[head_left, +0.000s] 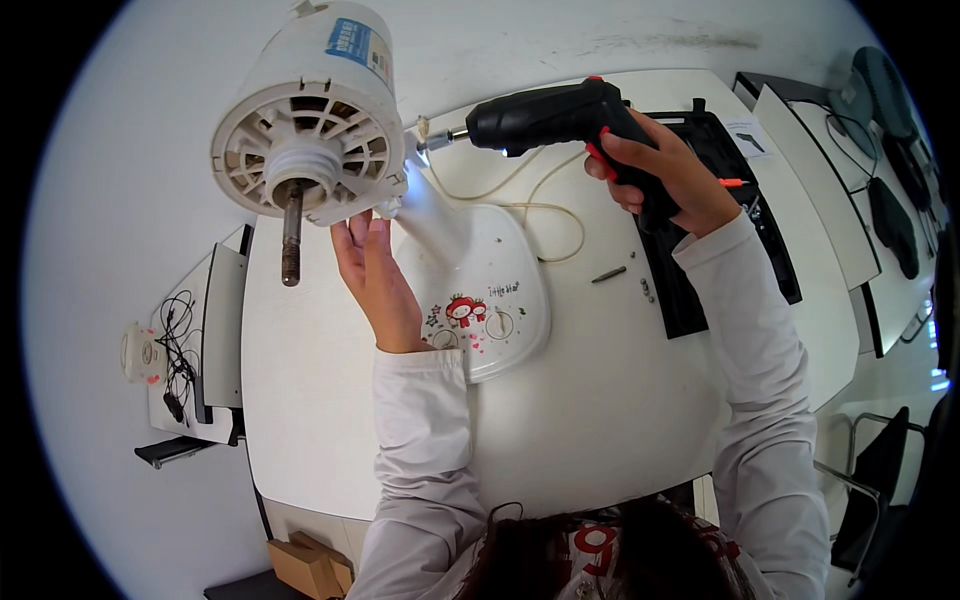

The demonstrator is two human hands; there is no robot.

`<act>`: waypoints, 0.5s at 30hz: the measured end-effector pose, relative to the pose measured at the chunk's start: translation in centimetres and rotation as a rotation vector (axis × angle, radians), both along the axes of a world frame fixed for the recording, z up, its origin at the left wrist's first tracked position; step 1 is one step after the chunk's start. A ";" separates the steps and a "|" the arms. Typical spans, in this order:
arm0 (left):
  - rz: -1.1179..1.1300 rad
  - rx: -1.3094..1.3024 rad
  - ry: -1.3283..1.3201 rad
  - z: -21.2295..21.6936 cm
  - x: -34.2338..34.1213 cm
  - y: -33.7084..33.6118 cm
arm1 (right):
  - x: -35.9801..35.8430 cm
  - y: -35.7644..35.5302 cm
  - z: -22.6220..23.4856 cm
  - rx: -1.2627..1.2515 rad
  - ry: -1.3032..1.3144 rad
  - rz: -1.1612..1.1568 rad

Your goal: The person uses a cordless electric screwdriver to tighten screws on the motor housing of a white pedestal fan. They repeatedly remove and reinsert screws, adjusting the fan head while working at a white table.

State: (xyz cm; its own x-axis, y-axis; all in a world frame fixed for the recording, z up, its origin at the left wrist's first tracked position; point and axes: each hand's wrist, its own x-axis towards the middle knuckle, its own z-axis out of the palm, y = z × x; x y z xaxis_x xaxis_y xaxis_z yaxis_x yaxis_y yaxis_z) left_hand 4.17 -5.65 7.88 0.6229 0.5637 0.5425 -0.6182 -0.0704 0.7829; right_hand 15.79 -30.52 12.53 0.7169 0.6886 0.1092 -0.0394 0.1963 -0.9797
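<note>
- So your right hand (pixel 680 175) is wrapped round the grip of the black-and-red power driver (pixel 545 115), with its nose pointing left into the side of the fan motor (pixel 310 110).
- Left hand (pixel 380 280) is up under the motor's lower edge, fingers against it. Some fingertips are hidden behind the housing, so I can't tell if you're actually gripping or just propping it.
- My read: you're on a screw where the motor meets the stand (pixel 500 270). Driving it in or backing it out? No idea, the contact spot is too small to make out.
- What I reckon the next move calls for: bit square to the screw, even push from the right, and the left bracing so the motor doesn't tip away.
- The motor sits up top of the stand, high over the worktop (pixel 600 420) and left of the driver.
- Looks-wise it's white plastic, round, with a vented front that seems a bit grubby, a blue label (pixel 358 45) on the body and a bare brownish shaft (pixel 291 235) poking out front.
- The stand's base has red cartoon prints, with a pale cord (pixel 578 225) looping beside it.
- Over right, there's a loose bit (pixel 609 274) lying near your open black case (pixel 680 300).
</note>
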 end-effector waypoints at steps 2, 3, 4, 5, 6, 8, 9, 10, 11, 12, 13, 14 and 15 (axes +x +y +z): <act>-0.008 0.000 -0.002 -0.1 0.0 0.2 | -0.1 0.0 0.2 0.007 -0.004 0.011; -0.011 0.000 -0.004 -0.2 0.1 0.3 | -0.1 0.1 0.3 0.011 -0.003 0.018; -0.015 0.001 -0.006 -0.3 0.1 0.4 | -0.2 0.1 0.5 0.015 -0.003 0.025; -0.016 0.016 0.008 -0.4 0.0 0.6 | -0.3 0.1 0.6 0.019 -0.002 0.032; -0.017 0.031 0.022 -0.5 0.0 0.8 | -0.3 0.0 0.6 0.009 -0.006 0.024; -0.010 0.041 0.028 -0.5 -0.1 0.8 | -0.2 -0.1 0.6 -0.010 -0.014 0.009; -0.006 0.036 0.020 -0.3 0.0 0.6 | -0.2 -0.2 0.5 -0.014 -0.019 0.000; -0.001 0.031 0.012 -0.2 0.1 0.5 | -0.1 -0.2 0.3 -0.017 -0.023 -0.008; 0.001 0.027 0.013 -0.2 0.1 0.4 | 0.0 -0.2 0.1 -0.021 -0.027 -0.016; 0.006 0.025 0.015 -0.2 0.0 0.4 | 0.0 -0.1 0.0 -0.023 -0.020 -0.016; 0.011 0.022 0.016 -0.2 0.0 0.4 | 0.0 0.1 0.0 -0.025 -0.013 -0.015; 0.010 0.025 0.027 -0.2 -0.1 0.5 | 0.0 0.2 -0.1 -0.027 -0.005 -0.014; 0.007 0.027 0.037 -0.3 -0.1 0.6 | 0.0 0.2 -0.1 -0.023 -0.003 -0.021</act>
